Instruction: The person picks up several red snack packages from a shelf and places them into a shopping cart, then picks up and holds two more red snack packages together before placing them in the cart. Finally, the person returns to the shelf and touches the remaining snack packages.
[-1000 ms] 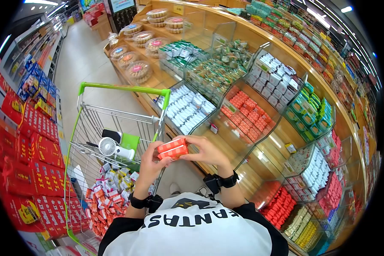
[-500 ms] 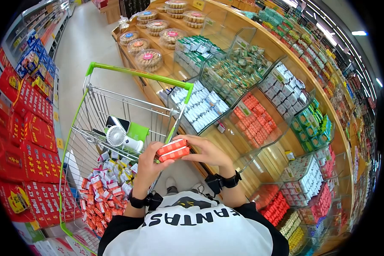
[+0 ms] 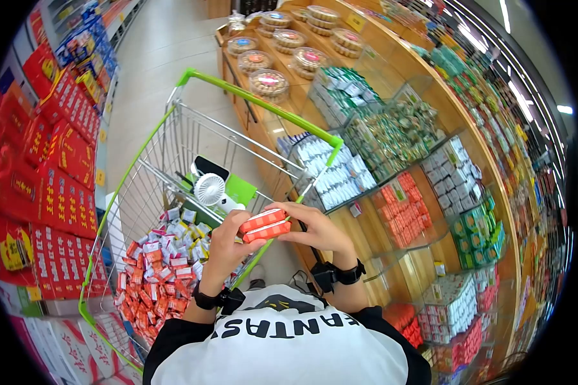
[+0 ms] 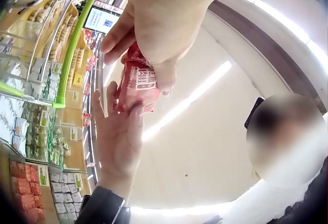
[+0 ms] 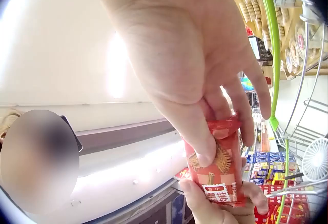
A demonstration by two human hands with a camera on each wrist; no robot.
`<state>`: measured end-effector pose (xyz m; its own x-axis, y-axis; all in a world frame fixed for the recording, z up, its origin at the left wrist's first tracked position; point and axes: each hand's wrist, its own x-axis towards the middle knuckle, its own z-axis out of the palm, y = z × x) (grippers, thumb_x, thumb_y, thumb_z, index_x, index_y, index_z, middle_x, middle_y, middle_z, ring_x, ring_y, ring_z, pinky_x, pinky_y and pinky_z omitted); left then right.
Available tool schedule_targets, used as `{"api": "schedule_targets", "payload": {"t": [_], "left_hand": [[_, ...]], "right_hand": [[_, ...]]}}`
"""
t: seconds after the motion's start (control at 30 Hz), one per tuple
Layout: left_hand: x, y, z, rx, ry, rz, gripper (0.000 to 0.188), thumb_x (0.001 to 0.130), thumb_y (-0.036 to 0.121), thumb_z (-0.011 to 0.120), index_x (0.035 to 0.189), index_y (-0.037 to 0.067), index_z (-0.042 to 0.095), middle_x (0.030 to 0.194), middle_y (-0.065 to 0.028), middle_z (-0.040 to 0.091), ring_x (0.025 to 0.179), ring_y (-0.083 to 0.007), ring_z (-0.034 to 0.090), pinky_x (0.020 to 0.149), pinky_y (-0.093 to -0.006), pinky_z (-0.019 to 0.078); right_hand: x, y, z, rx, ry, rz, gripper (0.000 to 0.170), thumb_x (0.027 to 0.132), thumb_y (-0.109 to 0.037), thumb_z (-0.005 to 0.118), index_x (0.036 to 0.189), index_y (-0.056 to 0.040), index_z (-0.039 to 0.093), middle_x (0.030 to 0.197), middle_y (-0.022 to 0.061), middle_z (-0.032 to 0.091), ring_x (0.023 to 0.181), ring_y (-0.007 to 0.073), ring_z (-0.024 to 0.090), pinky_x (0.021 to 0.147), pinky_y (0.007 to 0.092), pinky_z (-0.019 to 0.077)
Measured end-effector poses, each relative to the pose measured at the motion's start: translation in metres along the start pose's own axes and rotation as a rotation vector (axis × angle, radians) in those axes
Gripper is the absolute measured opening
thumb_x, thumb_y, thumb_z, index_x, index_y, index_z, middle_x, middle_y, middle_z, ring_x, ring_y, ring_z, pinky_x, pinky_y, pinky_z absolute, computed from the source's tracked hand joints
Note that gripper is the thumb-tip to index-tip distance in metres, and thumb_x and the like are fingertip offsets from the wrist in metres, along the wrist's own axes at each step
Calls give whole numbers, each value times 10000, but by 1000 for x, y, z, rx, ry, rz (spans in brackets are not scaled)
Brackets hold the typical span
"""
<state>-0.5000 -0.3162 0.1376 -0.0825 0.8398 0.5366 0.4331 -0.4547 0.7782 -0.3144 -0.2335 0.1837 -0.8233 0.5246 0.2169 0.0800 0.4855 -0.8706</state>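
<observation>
Both hands hold a red checked packet (image 3: 263,219) in front of the white shirt (image 3: 289,346), near the green handle (image 3: 263,106) of the shopping cart, above the level of the snack pile (image 3: 154,282) inside it. The left hand (image 3: 228,242) pinches one end between the thumb and the fingers, and the right hand (image 3: 315,230) pinches the other end, its thumb lying on the printed face. The right hand's other fingers reach behind the wrapper, some of them a little apart. From above I see two slim red parts close together, but I cannot tell if they are two packets or one. I judge that it is light, with a thin, smooth wrapper which may slip a little, and perhaps something crisp inside which can crumble. It seems best to take it softly by the two short ends, or by the sealed edge, and not to squeeze the middle.
</observation>
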Motion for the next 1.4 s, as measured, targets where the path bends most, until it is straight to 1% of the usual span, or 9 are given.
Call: {"api": "schedule_targets", "payload": {"t": [0.37,0.5,0.87,0.97,1.03,1.17,1.27,1.37,1.4], "left_hand": [[-13,9,-28,151,187,-95,470,609,138,732,988,55,468,864,-94,535,678,-224,562,571,-282,465],[-13,10,-26,220,245,-101,463,618,142,729,988,48,466,869,-100,531,683,-213,562,574,-268,470],[-19,25,-11,236,458,-271,469,630,115,720,1014,37,462,914,-109,541,729,-196,577,594,-259,472],[-25,32,-6,310,499,-343,482,629,120,723,1024,39,458,919,-104,541,749,-194,577,615,-262,477],[-31,34,-3,390,549,-319,500,627,137,729,1034,43,454,938,-104,538,768,-199,577,633,-266,480],[-39,48,2,372,600,-401,524,637,156,729,1062,39,446,970,-109,532,800,-197,573,668,-277,476],[-41,59,6,419,662,-481,520,655,160,721,1074,30,440,966,-113,530,821,-191,574,687,-275,473],[-51,59,10,449,719,-578,509,681,142,702,1094,34,425,974,-106,530,843,-172,570,705,-268,468],[-56,55,11,288,790,-566,496,700,122,683,1107,38,413,992,-101,526,852,-162,564,705,-265,468]], "right_hand": [[55,13,11,36,-234,-104,532,682,-58,661,1166,-14,446,1085,115,530,943,215,545,811,299,429],[69,17,8,91,-266,-193,533,672,-61,667,1157,-14,450,1086,118,533,955,219,541,836,306,413],[103,23,-2,185,-514,-272,542,663,-79,671,1153,-8,449,1086,123,543,999,228,528,856,310,395],[109,24,0,194,-576,-296,532,671,-77,661,1154,-10,448,1089,119,541,1017,231,518,871,311,385],[113,27,5,218,-630,-284,536,673,-73,659,1159,-13,444,1093,111,540,1023,219,513,880,312,378],[118,24,15,273,-717,-311,542,678,-84,664,1164,-12,438,1096,103,539,1021,212,511,879,310,378],[122,28,27,266,-765,-347,529,694,-86,660,1166,-9,433,1079,96,543,1005,192,517,868,299,386],[123,24,38,293,-846,-287,518,709,-77,651,1169,0,424,1051,88,547,982,171,527,847,289,402],[123,20,41,364,-840,-263,506,717,-98,652,1159,7,427,991,99,566,911,169,550,807,284,419]]}}
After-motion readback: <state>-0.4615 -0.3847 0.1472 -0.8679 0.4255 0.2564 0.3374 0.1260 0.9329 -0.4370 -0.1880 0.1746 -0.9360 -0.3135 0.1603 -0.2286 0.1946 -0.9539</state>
